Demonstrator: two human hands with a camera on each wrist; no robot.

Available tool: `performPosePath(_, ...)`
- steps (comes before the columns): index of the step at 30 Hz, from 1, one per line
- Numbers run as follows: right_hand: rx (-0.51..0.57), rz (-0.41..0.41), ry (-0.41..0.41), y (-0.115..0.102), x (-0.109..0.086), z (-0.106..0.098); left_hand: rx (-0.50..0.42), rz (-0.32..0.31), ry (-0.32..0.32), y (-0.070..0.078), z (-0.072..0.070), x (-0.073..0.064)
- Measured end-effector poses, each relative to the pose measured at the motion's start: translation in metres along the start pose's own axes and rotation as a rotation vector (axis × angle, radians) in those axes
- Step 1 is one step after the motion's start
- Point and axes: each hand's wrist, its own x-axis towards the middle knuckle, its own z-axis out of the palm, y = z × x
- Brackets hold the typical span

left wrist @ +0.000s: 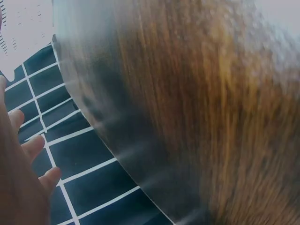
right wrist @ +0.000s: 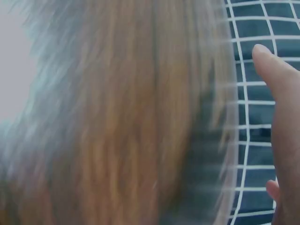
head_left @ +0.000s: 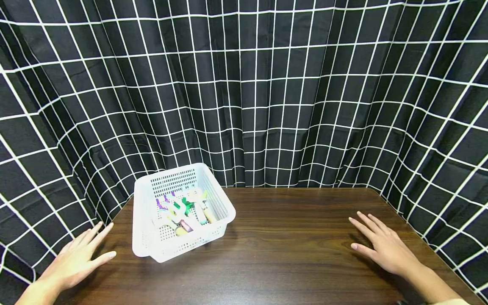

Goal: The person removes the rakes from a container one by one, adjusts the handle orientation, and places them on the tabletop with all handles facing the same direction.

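Observation:
A white perforated plastic basket (head_left: 183,250) stands on the left half of the table. Inside lie several small items (head_left: 184,212) with white, purple, green and yellow parts; their kind is too small to tell. To the left of the basket is my left hand (head_left: 74,258), fingers spread and holding nothing. My right hand (head_left: 385,245) is at the table's right side, also with straight, spread fingers and nothing in it. In the left wrist view a corner of the basket (left wrist: 28,28) shows beyond the fingers. Only part of my right hand (right wrist: 286,108) appears in the right wrist view.
A dark brown wooden table (head_left: 289,237) spreads out between the hands. Black curtains (head_left: 251,93) with a white grid hang behind it and along both sides, close to the table's edges.

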Motion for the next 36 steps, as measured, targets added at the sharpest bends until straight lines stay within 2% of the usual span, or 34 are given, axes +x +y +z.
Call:
performPosePath(4, 0.004, -0.034, 0.030, -0.009, 0.009, -0.002, -0.034, -0.035, -0.001, 0.002, 0.001, 0.002)
performPosePath(15, 0.026, -0.089, 0.018, -0.037, 0.034, 0.005, -0.106, -0.116, -0.047, 0.006, 0.003, 0.010)
performPosePath(23, 0.041, -0.122, 0.024, -0.050, 0.047, 0.008, -0.163, -0.131, -0.085, 0.013, 0.009, 0.016)
performPosePath(27, 0.047, -0.127, 0.026, -0.054, 0.054, 0.008, -0.213, -0.124, -0.060, 0.017, 0.012, 0.022)
performPosePath(33, 0.051, -0.174, 0.042, -0.071, 0.063, 0.010, -0.389, -0.078, 0.010, 0.023, 0.015, 0.030)
performPosePath(36, 0.069, -0.186, 0.026, -0.083, 0.067, 0.010, -0.462, -0.090, 0.035, 0.025, 0.015, 0.031)
